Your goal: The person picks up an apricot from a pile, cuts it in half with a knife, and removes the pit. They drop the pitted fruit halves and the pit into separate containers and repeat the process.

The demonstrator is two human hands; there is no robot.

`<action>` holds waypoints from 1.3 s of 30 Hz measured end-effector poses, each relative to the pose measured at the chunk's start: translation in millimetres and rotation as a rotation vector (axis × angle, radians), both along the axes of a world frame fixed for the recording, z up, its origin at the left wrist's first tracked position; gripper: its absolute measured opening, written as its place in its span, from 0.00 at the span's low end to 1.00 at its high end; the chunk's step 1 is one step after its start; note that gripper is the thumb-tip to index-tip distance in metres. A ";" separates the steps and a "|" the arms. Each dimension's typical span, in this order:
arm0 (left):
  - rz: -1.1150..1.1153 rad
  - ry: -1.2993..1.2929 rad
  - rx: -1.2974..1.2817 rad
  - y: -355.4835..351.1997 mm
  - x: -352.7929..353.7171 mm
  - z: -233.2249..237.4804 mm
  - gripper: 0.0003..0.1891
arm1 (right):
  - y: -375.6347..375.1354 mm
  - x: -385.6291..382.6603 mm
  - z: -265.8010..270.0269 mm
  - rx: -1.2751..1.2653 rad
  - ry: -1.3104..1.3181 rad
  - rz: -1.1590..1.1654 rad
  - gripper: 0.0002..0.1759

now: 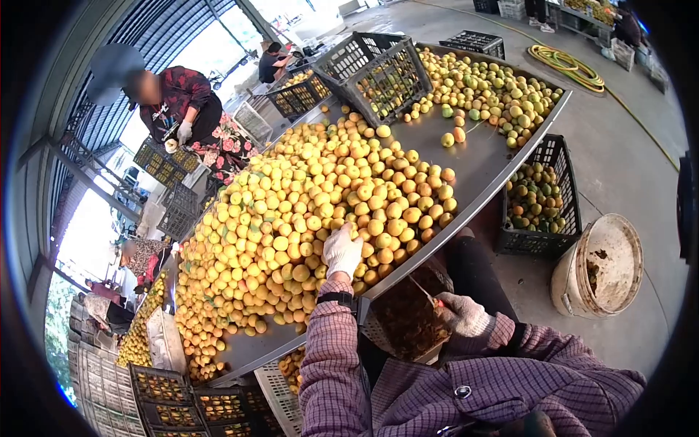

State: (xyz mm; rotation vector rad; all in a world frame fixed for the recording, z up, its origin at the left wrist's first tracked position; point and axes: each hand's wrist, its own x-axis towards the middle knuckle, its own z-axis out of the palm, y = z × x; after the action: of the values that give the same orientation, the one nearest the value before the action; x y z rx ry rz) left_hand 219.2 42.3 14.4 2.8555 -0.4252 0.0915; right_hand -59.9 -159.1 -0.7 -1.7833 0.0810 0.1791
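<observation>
My left hand (342,251), in a white glove, reaches onto the large pile of yellow-orange fruit (291,211) on the metal table (473,171). Its fingers are curled at a yellow fruit (353,231) near the table's front edge. My right hand (464,315), also gloved, is closed around the red handle of a knife (423,291), whose thin blade points up and left. That hand is beyond the table's edge, beside a crate (371,329) with dark brown pieces in it.
A black crate (539,240) of greenish fruit and a dirty white bucket (565,285) stand on the floor at right. A tilted black crate (378,76) rests on the table. A person (175,109) stands across the table; another person (272,64) sits farther back.
</observation>
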 end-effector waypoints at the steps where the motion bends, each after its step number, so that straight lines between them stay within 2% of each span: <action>1: -0.030 0.020 -0.192 7.6 -5.1 0.0 0.28 | -3.2 -0.6 -9.4 0.114 0.016 -0.006 0.17; 2: 0.004 0.139 -0.596 12.7 -16.0 2.2 0.25 | -2.9 1.4 -29.6 0.233 0.003 -0.018 0.17; 4: -0.013 0.561 -1.477 41.4 -28.5 -8.9 0.23 | 3.4 6.7 -45.0 0.412 0.040 -0.069 0.15; 6: -0.244 0.739 -1.850 39.0 -76.3 5.7 0.22 | 10.0 10.2 -30.7 0.675 0.106 -0.054 0.14; 8: -0.320 0.970 -2.092 37.9 -106.3 -6.1 0.23 | 18.3 14.8 -28.7 0.717 0.087 -0.001 0.14; 10: -0.301 1.015 -2.227 23.2 -144.4 -0.7 0.22 | 23.9 16.7 -16.4 0.825 0.116 0.059 0.13; 11: -0.319 1.008 -2.234 18.3 -156.4 -6.4 0.23 | 25.3 16.0 -8.7 0.828 0.131 0.045 0.13; 12: -0.233 0.957 -2.200 14.8 -168.9 -10.7 0.24 | 25.6 14.9 -0.6 0.831 0.187 0.079 0.14; 14: -0.199 1.011 -2.300 3.1 -186.6 -15.9 0.25 | 26.9 12.0 8.7 0.830 0.252 0.095 0.14; 16: -0.186 1.000 -2.222 1.7 -193.2 -31.9 0.26 | 27.8 10.0 14.6 0.669 0.233 0.088 0.15; 18: -0.174 0.985 -2.116 -6.3 -199.0 -28.5 0.25 | 28.2 6.8 18.7 0.645 0.267 0.035 0.16; 20: -0.099 1.029 -2.143 -10.0 -204.7 -22.6 0.22 | 27.7 6.0 19.2 0.676 0.247 0.029 0.16; 24: -0.036 1.119 -2.178 -11.7 -210.9 -26.6 0.29 | 29.1 3.7 16.5 0.632 0.223 0.054 0.17; 27: -0.072 1.139 -2.155 -11.2 -212.0 -27.5 0.30 | 32.7 4.9 7.5 0.521 0.138 0.028 0.20; 29: -0.093 1.131 -2.128 -10.8 -211.7 -26.9 0.31 | 32.8 5.3 2.4 0.312 0.078 0.012 0.22; 31: -0.112 1.128 -2.100 -11.0 -212.5 -27.2 0.31 | 33.4 6.1 -13.0 0.253 0.045 0.010 0.23; 33: -0.129 1.049 -2.018 -12.6 -214.4 -28.0 0.32 | 33.3 5.1 -13.9 0.191 0.012 0.008 0.24; 35: -0.119 0.986 -1.935 -13.6 -218.1 -27.4 0.34 | 32.1 3.5 -9.6 -0.008 -0.030 0.012 0.24; 36: -0.106 0.921 -1.849 -14.1 -219.7 -26.3 0.36 | 31.9 3.3 -10.1 -0.011 -0.030 0.012 0.24; 39: -0.058 0.952 -1.901 -16.6 -222.5 -22.2 0.35 | 37.3 1.8 -23.1 0.015 -0.006 0.019 0.25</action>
State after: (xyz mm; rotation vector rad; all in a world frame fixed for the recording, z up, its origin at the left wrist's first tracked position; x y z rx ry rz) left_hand -3.3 25.8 -7.8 0.8048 -0.0427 -0.5350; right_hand -58.0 -121.8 -23.7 -1.7699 0.0583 0.1870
